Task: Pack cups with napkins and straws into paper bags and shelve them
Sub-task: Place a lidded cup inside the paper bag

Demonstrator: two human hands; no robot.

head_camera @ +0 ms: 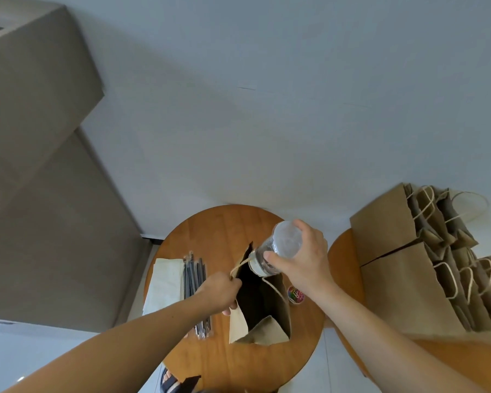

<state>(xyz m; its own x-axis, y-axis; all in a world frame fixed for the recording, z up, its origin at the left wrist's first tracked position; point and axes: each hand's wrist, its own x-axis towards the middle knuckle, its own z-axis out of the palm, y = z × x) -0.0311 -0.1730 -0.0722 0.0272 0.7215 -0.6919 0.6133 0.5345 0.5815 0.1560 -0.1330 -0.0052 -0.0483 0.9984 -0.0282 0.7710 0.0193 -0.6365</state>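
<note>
Two hands, both loaded. Our left hand [220,290] is curled on the near-left rim of the paper bag [267,331], right at its twine handle, and pulls that side outward. Our read is that this holds the mouth spread so the cup clears the paper.

Our right hand [309,259] wraps fingers and thumb round the clear plastic cup [285,241]. The cup is tilted, with one end toward us and the banded end at the bag's far rim. We can't tell whether it touches the rim or sits just above it. The tilt looks like lining up for a drop-in. None of the cup is inside yet, so it sits between the two hands, over the opening.

The bag stands upright on the round wooden table [219,231]. Left of it, just beside our left hand, lie the wrapped straws [194,279], and then the napkins [165,276]. Both are close for the next grabs, we reckon. A small tub of coloured clips [295,294] sits under our right wrist, just beside the bag.

Further right, a second table [340,259] carries the stack of spare bags [403,268]. No shelf is in view.
</note>
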